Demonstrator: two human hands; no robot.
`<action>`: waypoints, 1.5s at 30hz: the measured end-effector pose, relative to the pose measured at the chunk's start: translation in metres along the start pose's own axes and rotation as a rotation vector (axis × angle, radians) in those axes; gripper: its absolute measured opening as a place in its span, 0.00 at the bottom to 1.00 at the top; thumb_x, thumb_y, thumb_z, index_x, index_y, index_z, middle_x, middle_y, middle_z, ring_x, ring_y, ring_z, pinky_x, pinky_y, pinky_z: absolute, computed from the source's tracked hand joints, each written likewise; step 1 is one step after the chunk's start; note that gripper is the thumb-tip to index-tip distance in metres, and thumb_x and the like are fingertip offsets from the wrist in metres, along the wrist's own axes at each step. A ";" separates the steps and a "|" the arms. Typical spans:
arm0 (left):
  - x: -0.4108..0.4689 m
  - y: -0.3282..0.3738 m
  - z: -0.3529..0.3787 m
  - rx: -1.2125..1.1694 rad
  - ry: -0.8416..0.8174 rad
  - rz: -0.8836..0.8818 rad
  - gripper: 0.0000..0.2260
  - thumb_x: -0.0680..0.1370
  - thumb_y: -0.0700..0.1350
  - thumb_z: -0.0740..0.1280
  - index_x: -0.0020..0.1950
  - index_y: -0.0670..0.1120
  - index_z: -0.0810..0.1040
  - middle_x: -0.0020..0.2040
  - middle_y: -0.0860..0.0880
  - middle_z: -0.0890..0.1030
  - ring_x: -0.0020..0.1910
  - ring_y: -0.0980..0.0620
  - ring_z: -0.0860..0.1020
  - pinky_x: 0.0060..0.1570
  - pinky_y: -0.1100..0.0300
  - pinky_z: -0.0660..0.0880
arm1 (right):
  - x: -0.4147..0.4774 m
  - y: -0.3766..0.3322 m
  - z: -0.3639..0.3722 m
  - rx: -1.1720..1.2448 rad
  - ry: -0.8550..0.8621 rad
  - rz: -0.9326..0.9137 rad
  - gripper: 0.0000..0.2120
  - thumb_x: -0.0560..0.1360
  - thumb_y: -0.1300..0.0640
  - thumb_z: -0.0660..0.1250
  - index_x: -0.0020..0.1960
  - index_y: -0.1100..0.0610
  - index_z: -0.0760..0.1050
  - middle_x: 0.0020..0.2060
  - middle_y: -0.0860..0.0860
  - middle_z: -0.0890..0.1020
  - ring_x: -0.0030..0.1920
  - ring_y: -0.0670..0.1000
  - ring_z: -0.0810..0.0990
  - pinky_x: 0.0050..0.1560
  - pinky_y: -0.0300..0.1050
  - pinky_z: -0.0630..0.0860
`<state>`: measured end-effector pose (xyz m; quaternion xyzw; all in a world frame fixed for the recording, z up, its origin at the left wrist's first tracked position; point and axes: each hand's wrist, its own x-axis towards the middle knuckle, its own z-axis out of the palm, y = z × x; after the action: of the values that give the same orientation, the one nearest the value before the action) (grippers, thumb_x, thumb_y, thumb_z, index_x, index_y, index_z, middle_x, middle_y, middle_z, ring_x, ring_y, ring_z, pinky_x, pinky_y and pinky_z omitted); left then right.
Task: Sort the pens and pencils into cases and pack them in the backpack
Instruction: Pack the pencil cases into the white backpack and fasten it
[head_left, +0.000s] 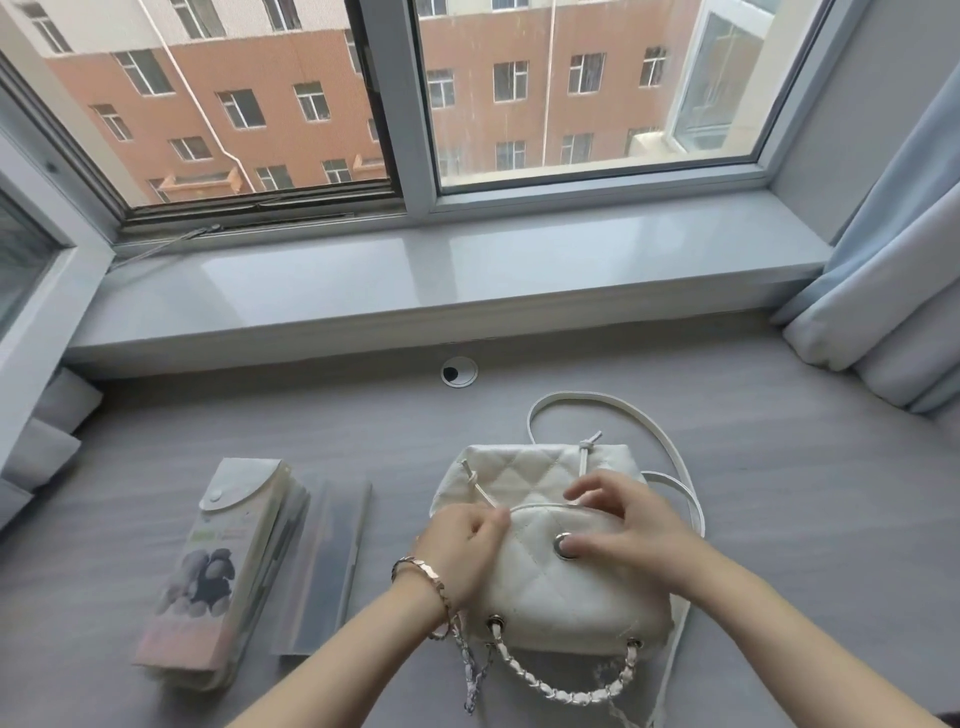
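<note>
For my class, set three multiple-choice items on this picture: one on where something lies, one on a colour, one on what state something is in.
1. Where do the printed case and the frosted case lie?
A. On the windowsill.
B. On the desk, left of the backpack.
C. On top of the backpack.

2. What colour is the backpack?
A. Black.
B. Red.
C. White.

3. What are the left hand and the right hand doing?
A. Both touch the backpack.
B. Each holds a case.
C. Both hang off the desk.

Answers:
1 B: both cases lie side by side on the grey desk, left of the bag.
2 C: its quilted body is white.
3 A: the left hand pinches at the flap's edge and the right hand rests on the flap.
</note>
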<state>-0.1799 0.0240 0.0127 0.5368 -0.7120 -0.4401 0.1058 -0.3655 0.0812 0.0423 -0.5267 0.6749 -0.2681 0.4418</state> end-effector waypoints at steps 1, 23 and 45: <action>-0.004 -0.002 -0.005 -0.078 -0.010 0.046 0.20 0.73 0.58 0.51 0.31 0.47 0.74 0.33 0.53 0.77 0.35 0.53 0.74 0.43 0.54 0.71 | -0.003 -0.005 -0.004 0.046 -0.014 -0.009 0.19 0.62 0.61 0.78 0.42 0.43 0.75 0.43 0.42 0.81 0.47 0.40 0.79 0.48 0.30 0.73; -0.003 0.027 0.008 0.833 0.026 0.365 0.13 0.66 0.54 0.55 0.30 0.47 0.73 0.24 0.48 0.76 0.22 0.49 0.76 0.19 0.64 0.66 | -0.033 -0.037 -0.003 -0.557 0.246 -0.066 0.14 0.73 0.39 0.60 0.50 0.48 0.73 0.42 0.42 0.74 0.48 0.40 0.73 0.46 0.37 0.67; -0.026 0.014 0.015 0.682 0.226 0.278 0.26 0.47 0.48 0.67 0.45 0.56 0.82 0.32 0.55 0.77 0.29 0.53 0.77 0.20 0.65 0.70 | 0.073 -0.073 -0.020 0.232 0.474 -0.173 0.07 0.77 0.54 0.62 0.47 0.56 0.67 0.35 0.44 0.71 0.35 0.41 0.70 0.37 0.36 0.65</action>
<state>-0.1885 0.0545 0.0225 0.4847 -0.8673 -0.0975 0.0575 -0.3524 -0.0117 0.0889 -0.4508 0.6768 -0.4959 0.3045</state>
